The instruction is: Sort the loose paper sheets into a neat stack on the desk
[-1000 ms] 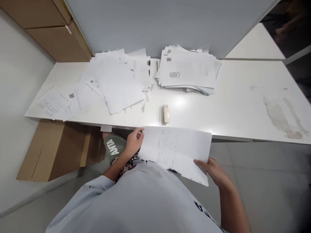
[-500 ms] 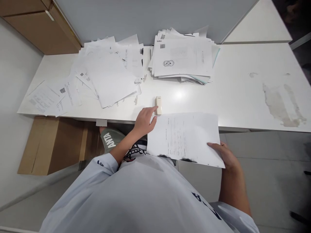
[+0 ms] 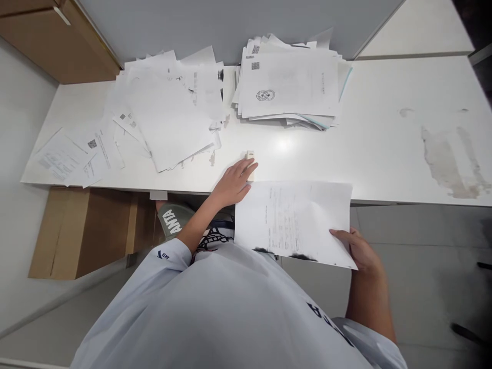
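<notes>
My left hand [image 3: 232,183] lies over a small cream stapler [image 3: 250,154] on the white desk, its fingers stretched across the top and the thumb apart. Most of the stapler is hidden under the fingers; only its far end and a sliver of its side show. At the desk's front edge, a printed sheet of paper [image 3: 292,220] with black smudges along its near edge reaches out over my lap. Its upper left corner is close to the stapler and my left thumb. My right hand [image 3: 359,248] pinches the sheet at its right side, thumb on top and fingers beneath.
Loose papers [image 3: 172,123] spread over the left of the white desk [image 3: 384,154]. A thicker paper stack [image 3: 288,92] sits at the back, against a grey panel [image 3: 230,31]. Cardboard boxes stand below the desk [image 3: 84,230] and at the upper left [image 3: 61,46].
My left hand has shifted slightly up and right, from a fingertip on the stapler to several fingers across it. The right hand still grips the sheet, almost unmoved. The view has tilted slightly.
</notes>
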`<action>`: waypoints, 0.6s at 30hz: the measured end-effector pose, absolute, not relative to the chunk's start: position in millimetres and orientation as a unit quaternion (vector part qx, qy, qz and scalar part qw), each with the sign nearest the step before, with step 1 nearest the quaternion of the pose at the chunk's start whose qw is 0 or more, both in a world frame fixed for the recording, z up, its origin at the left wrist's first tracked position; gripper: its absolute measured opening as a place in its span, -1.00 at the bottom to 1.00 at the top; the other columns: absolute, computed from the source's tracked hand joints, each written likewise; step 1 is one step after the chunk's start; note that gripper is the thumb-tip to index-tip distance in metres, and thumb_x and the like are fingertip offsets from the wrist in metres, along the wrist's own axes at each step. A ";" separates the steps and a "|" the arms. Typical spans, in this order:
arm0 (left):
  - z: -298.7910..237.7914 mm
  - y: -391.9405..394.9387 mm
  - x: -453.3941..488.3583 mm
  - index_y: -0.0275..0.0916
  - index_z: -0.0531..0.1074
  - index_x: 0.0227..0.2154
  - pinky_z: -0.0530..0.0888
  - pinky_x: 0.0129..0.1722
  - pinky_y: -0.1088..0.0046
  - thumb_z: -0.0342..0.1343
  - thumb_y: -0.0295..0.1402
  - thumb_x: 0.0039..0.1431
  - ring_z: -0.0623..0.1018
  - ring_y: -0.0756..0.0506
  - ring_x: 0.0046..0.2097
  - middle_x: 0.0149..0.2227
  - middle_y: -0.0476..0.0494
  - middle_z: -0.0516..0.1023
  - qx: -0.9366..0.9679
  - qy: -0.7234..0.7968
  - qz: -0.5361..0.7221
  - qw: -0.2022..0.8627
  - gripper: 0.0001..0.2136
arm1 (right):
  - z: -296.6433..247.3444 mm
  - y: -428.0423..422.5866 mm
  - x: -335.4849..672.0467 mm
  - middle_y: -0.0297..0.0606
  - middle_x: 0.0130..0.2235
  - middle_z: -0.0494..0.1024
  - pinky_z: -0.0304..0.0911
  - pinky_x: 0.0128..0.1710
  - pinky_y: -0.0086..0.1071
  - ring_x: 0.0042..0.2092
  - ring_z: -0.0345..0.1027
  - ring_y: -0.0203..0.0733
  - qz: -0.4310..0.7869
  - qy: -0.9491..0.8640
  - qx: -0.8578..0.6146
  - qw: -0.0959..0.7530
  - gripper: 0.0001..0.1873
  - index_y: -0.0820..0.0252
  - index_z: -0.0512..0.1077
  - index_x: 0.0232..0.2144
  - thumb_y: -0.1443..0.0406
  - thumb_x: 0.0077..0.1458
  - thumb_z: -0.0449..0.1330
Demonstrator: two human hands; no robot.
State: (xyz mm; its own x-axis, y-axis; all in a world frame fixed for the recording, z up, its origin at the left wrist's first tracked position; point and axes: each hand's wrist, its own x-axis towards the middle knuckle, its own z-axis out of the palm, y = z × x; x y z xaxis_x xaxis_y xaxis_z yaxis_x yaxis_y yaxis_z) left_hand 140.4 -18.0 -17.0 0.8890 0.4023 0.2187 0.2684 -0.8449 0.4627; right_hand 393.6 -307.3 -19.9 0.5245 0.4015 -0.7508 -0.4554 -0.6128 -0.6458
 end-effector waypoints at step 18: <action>-24.4 -17.2 146.3 -0.13 -0.10 0.36 0.11 0.33 0.07 -0.19 -0.45 0.33 0.03 -0.21 0.40 0.38 -0.21 0.04 0.927 0.183 0.196 0.262 -0.45 | -4.6 -313.8 382.7 -0.22 -0.39 0.60 0.41 -0.56 -0.27 -0.42 0.50 0.00 0.442 0.007 -0.776 0.451 -0.61 0.12 0.48 -0.36 0.22 -0.37 0.39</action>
